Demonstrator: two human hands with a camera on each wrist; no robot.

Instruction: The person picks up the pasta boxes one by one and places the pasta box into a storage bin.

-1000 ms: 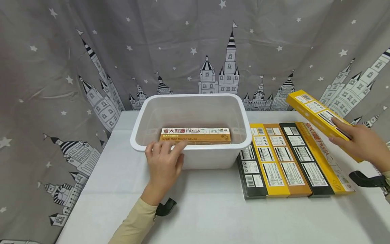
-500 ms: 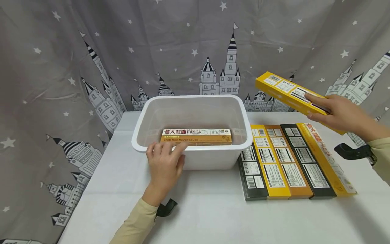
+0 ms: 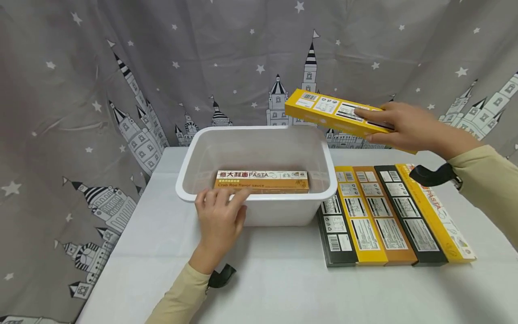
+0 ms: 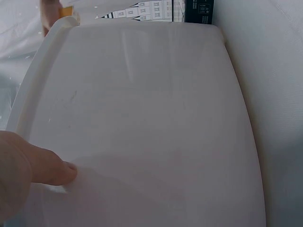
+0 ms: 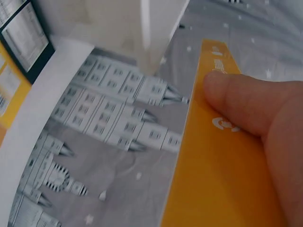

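My right hand [image 3: 417,128] grips a yellow pasta box [image 3: 319,111] near one end, in the air above the back right corner of a white plastic bin [image 3: 283,211]. In the right wrist view the thumb lies along the box's yellow side [image 5: 222,175]. The bin's front rim is held by my left hand [image 3: 220,225], fingers hooked over it. Its thumb presses the outer wall in the left wrist view. Inside the bin sits a brown and white pasta box [image 3: 263,183] marked Crab Roe flavor sauce; its lower part is hidden by the front wall.
Right of the bin, several pasta boxes lie side by side on the white table [image 3: 275,279]: black [image 3: 337,243], yellow [image 3: 360,216], brown [image 3: 384,216], another black [image 3: 410,216] and a yellow and white one [image 3: 437,216]. A grey castle-print curtain [image 3: 226,58] hangs behind.
My right hand has carried the yellow pasta box leftward and slightly up, from over the row of boxes to the bin's back right. The left hand stays on the rim.
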